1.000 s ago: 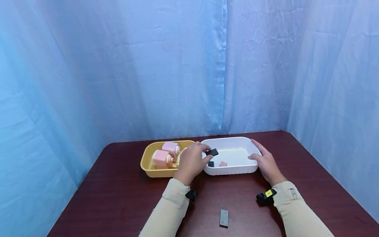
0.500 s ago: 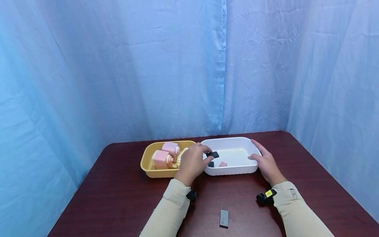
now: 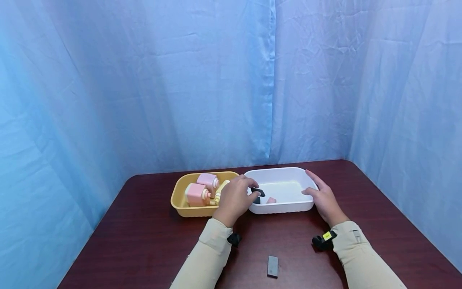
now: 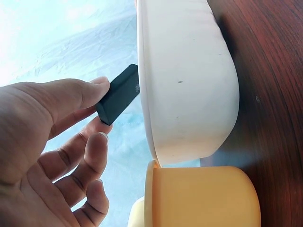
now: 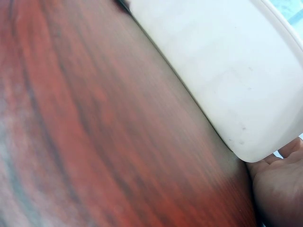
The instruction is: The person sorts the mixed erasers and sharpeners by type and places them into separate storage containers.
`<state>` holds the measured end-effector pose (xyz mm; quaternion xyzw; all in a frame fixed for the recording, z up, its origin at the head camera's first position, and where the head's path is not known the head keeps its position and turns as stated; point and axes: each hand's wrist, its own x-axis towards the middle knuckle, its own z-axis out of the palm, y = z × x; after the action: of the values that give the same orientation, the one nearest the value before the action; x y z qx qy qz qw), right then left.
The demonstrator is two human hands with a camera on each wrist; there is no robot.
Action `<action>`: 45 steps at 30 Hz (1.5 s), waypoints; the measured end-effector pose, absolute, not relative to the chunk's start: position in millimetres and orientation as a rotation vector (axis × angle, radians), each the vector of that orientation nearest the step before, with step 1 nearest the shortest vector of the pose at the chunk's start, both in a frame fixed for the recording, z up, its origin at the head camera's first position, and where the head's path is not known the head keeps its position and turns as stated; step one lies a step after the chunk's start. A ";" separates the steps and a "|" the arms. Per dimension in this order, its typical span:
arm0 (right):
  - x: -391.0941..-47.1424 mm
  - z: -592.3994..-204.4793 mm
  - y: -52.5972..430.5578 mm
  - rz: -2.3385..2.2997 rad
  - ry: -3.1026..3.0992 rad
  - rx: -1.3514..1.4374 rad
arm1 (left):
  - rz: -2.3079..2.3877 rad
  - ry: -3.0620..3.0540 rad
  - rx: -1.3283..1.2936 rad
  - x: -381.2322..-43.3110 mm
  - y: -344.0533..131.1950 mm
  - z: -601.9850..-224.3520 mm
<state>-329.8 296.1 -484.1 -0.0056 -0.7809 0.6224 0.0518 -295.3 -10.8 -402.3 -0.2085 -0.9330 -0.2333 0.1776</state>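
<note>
My left hand (image 3: 235, 198) pinches a small black rectangular block (image 3: 258, 192) between thumb and fingers, over the left end of a white tray (image 3: 285, 208). In the left wrist view the block (image 4: 118, 94) tilts beside the tray's rim, a tiny pale mark on its side. Inside the tray, below that hand, lie a dark block (image 3: 257, 200), partly hidden, and a pink piece (image 3: 271, 200). My right hand (image 3: 327, 202) holds the tray's right end, thumb over the rim and fingers along the outside. The right wrist view shows mostly the tray's outer wall (image 5: 227, 71).
Left of the white tray stands a yellow tray (image 3: 176, 200) holding a pink bottle (image 3: 196, 195), a lilac bottle (image 3: 206, 179) and pale yellow items partly behind my left hand. A grey block (image 3: 272, 266) lies nearer on the dark red table (image 3: 144, 241). Blue curtains (image 3: 216, 80) surround the table.
The black block has dropped slightly and turned in my left fingers, so its far end now points down to the right. My right hand keeps its place on the tray.
</note>
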 end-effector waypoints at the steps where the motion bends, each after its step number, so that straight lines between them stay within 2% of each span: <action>1: -329.7 -484.1 295.9 1.896 -2.373 -0.018 | -0.662 -2.640 -0.591 -295.4 -10.6 -402.1; 45: -329.0 -484.0 297.3 1.897 -2.380 -0.024 | -0.638 -2.679 -0.642 -290.7 -7.2 -401.4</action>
<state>-329.0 297.3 -484.0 -0.0080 -0.7811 0.6225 0.0490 -290.7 -7.2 -401.4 -0.2242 -0.9358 -0.2230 0.1562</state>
